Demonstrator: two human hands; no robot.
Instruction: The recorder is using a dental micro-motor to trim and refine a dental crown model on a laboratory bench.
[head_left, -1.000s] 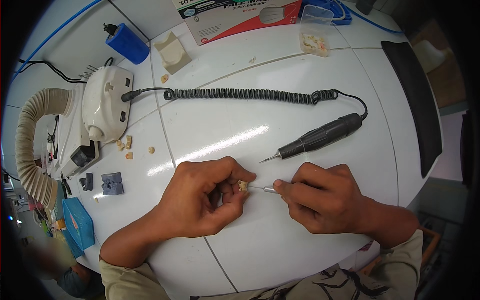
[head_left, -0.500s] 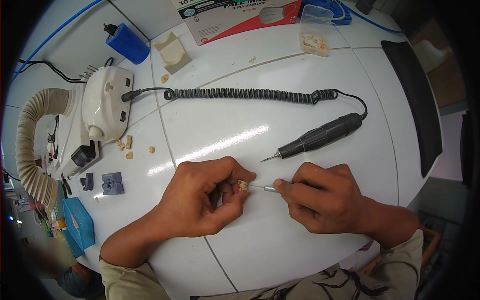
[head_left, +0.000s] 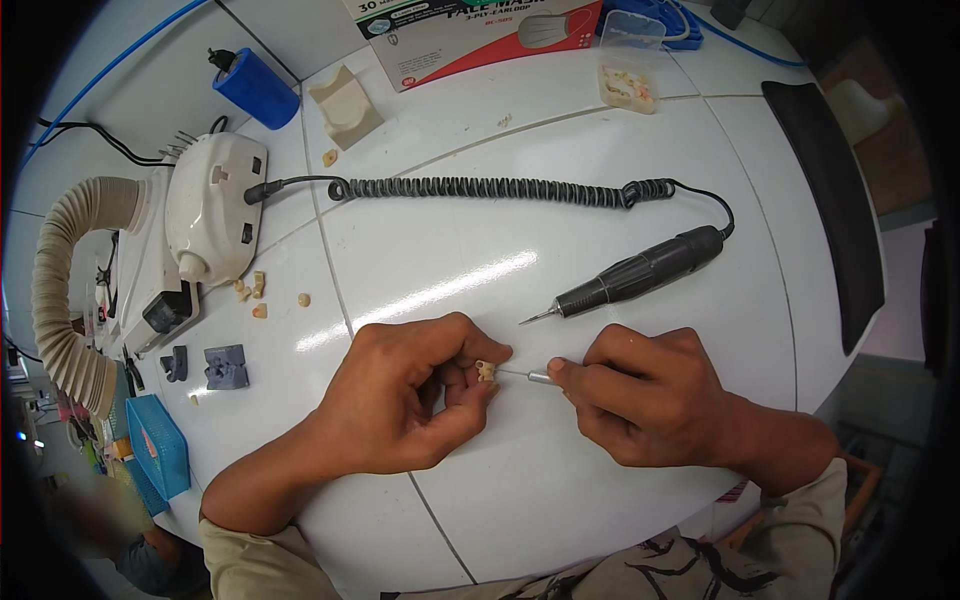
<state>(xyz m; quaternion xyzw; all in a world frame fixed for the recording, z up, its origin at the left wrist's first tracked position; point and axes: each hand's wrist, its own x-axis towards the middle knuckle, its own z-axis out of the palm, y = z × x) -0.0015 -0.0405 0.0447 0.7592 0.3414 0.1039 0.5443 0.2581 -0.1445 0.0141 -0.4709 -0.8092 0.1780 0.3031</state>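
My left hand (head_left: 405, 395) pinches a small cream dental crown piece (head_left: 486, 371) between thumb and fingertips, above the white tiled tabletop (head_left: 520, 500). The fingers are closed on it and cover part of its sides. Opposite, my right hand (head_left: 650, 400) grips a slim metal dental probe (head_left: 541, 377) like a pen. Its thin tip points left and reaches the crown piece; whether it touches is too small to tell. Beyond both hands lies a black rotary handpiece (head_left: 640, 272) with a fine bur, and no hand is on it.
A coiled black cord (head_left: 480, 188) runs from the handpiece to a white control box (head_left: 212, 205). Loose tooth-coloured pieces (head_left: 259, 284) and grey dental models (head_left: 226, 367) lie at left. Farther back stand a mask box (head_left: 480, 45) and a small clear container (head_left: 628, 90). Another person (head_left: 150, 560) is at lower left.
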